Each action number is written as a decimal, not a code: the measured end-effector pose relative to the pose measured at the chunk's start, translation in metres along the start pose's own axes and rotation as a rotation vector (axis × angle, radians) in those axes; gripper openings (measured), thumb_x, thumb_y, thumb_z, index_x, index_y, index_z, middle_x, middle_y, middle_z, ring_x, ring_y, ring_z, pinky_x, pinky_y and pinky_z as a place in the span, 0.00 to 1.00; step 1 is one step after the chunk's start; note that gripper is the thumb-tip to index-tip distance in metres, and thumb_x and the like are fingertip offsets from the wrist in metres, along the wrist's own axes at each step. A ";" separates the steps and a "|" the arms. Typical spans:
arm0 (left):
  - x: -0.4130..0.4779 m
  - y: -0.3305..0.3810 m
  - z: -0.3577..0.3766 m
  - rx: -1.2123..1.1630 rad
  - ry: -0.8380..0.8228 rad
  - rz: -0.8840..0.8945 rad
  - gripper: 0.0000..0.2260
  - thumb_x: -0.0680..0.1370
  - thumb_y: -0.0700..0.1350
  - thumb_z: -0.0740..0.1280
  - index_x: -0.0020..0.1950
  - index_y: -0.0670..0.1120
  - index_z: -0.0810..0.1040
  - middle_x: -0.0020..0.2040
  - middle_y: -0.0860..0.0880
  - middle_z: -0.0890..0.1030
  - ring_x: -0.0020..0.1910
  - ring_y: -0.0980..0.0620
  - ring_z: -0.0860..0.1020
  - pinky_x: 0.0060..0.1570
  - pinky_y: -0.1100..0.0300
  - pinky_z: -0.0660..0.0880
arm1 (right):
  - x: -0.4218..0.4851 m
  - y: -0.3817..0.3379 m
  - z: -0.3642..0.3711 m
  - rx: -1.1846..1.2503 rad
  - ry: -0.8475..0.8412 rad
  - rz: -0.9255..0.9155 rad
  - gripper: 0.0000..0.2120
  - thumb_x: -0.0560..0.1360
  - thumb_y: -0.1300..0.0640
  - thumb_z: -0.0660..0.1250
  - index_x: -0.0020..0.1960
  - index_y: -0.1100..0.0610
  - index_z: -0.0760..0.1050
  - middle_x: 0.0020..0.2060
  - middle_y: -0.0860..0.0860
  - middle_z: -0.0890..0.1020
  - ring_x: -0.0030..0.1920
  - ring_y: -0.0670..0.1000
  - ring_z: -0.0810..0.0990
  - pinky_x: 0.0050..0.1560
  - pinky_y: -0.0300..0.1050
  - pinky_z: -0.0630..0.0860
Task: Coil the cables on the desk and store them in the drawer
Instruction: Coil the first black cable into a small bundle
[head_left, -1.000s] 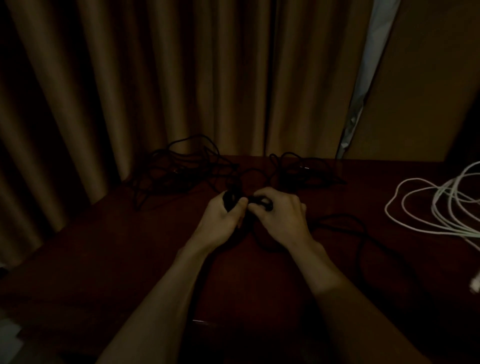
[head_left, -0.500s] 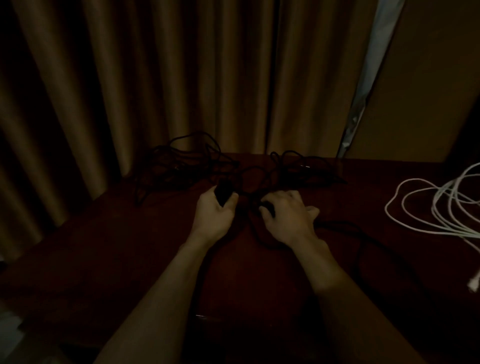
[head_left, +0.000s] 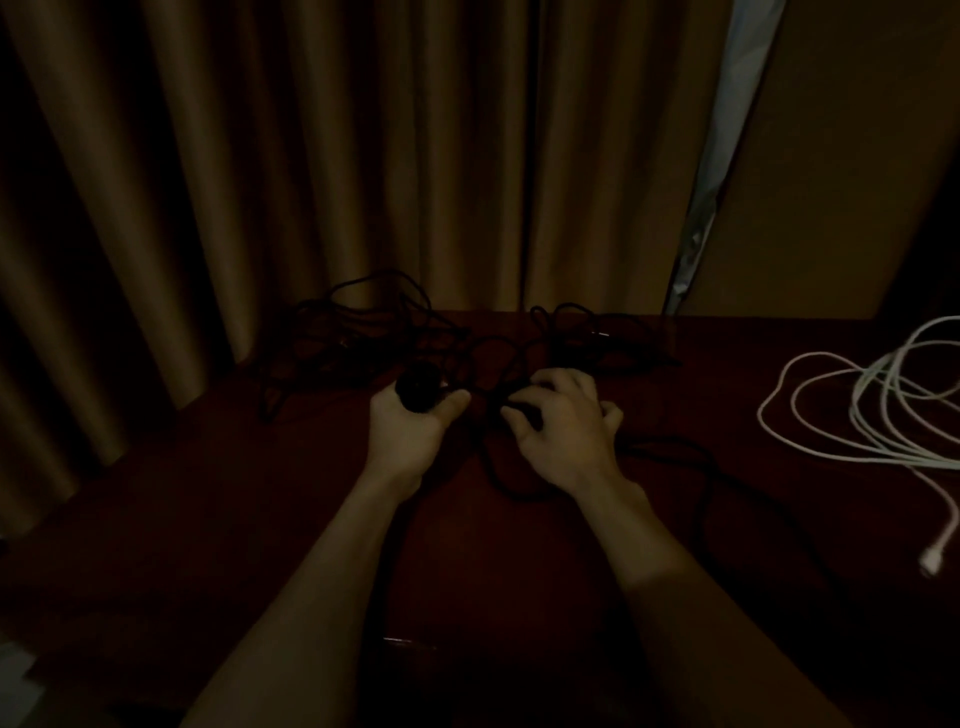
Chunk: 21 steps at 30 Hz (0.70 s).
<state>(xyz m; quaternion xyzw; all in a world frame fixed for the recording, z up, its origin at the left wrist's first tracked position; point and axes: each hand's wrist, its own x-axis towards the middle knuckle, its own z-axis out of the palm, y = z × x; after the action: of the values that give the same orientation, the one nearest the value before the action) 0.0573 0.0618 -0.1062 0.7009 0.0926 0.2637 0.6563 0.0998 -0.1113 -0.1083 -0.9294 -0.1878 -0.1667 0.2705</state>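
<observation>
The scene is very dim. My left hand (head_left: 408, 428) grips a small black coil of cable (head_left: 421, 392) above the dark wooden desk (head_left: 234, 493). My right hand (head_left: 563, 423) has its fingers curled over the loose black cable (head_left: 670, 447) that trails from the coil toward the right. A tangle of more black cables (head_left: 358, 338) lies at the back of the desk, to the left. A second dark bundle (head_left: 597, 338) sits behind my right hand. No drawer shows clearly.
A loose white cable (head_left: 857, 415) with a white plug (head_left: 932, 561) lies at the right edge of the desk. Brown curtains (head_left: 311, 156) hang right behind the desk. A plain panel (head_left: 841, 156) stands at the back right.
My hands, which met over the coil, have drawn apart. The left lifted the coil slightly to the left and the right slid right along the cable.
</observation>
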 end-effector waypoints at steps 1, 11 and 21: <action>0.000 0.000 0.001 -0.021 0.002 0.004 0.08 0.77 0.40 0.77 0.42 0.48 0.80 0.36 0.54 0.81 0.31 0.61 0.79 0.31 0.66 0.75 | 0.000 -0.001 0.001 0.030 -0.002 -0.029 0.15 0.82 0.41 0.63 0.65 0.43 0.80 0.68 0.42 0.73 0.74 0.48 0.60 0.72 0.63 0.59; -0.010 0.004 0.005 0.031 -0.221 0.098 0.08 0.83 0.47 0.68 0.49 0.45 0.82 0.34 0.56 0.82 0.32 0.61 0.80 0.31 0.67 0.74 | -0.002 -0.025 0.009 0.303 0.193 -0.114 0.16 0.84 0.46 0.61 0.68 0.47 0.79 0.51 0.35 0.76 0.64 0.46 0.68 0.60 0.51 0.60; -0.001 0.005 -0.006 -0.204 -0.108 -0.137 0.07 0.74 0.45 0.79 0.42 0.46 0.82 0.36 0.54 0.83 0.34 0.58 0.80 0.34 0.63 0.76 | -0.007 -0.030 0.021 0.166 -0.108 -0.266 0.15 0.82 0.42 0.62 0.67 0.41 0.76 0.48 0.39 0.72 0.58 0.47 0.62 0.54 0.49 0.62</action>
<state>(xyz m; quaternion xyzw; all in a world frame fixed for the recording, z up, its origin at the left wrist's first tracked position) 0.0524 0.0658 -0.1016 0.6357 0.0775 0.1881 0.7446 0.0846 -0.0773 -0.1151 -0.8784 -0.3364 -0.1347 0.3115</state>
